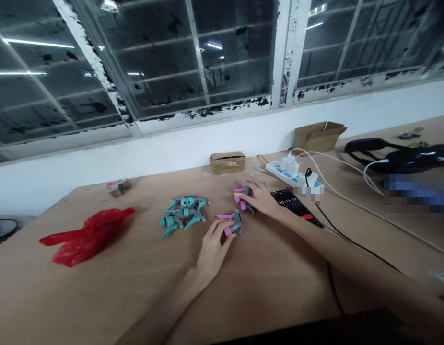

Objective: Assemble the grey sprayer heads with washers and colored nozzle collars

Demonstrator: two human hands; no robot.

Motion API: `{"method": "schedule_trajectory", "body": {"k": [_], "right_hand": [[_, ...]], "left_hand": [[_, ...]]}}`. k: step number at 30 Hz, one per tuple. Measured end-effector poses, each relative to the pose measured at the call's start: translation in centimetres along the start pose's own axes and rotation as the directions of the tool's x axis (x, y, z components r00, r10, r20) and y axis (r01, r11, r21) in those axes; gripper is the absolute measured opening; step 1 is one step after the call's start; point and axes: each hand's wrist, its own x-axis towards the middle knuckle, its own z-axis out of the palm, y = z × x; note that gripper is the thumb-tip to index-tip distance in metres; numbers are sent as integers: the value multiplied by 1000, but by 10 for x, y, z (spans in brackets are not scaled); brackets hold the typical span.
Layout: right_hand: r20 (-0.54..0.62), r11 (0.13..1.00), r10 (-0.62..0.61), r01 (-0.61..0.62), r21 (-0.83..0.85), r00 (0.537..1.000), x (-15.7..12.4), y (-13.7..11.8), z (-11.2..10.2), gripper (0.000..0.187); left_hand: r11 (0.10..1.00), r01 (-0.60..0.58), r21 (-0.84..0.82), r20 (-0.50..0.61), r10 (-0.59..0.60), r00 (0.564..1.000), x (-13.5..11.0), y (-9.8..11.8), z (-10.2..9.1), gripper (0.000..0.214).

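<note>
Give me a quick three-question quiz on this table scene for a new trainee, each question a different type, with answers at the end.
1. True or false: the red plastic bag lies to the left of both hands.
2. Short answer: what shows on the screen of the phone lying beside the right hand?
3. Multiple choice: what do the fingers of the left hand touch? A. the red plastic bag. B. the nearer pink and grey piece. C. the phone.

Key: 1 true; 2 a timer readout; 3 B.
</note>
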Motion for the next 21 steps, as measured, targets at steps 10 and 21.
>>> {"method": "schedule_trajectory", "body": {"k": [10,21], "right_hand": [[165,856,-504,464,229,848,-73,-54,-30,70],[188,857,-390,281,432,901,-79,-39,1,19]], "left_hand": [[972,68,-226,-129,-99,987,-12,20,-4,39],[921,81,-381,-61,-113,992,-16,27,-7,13]]}}
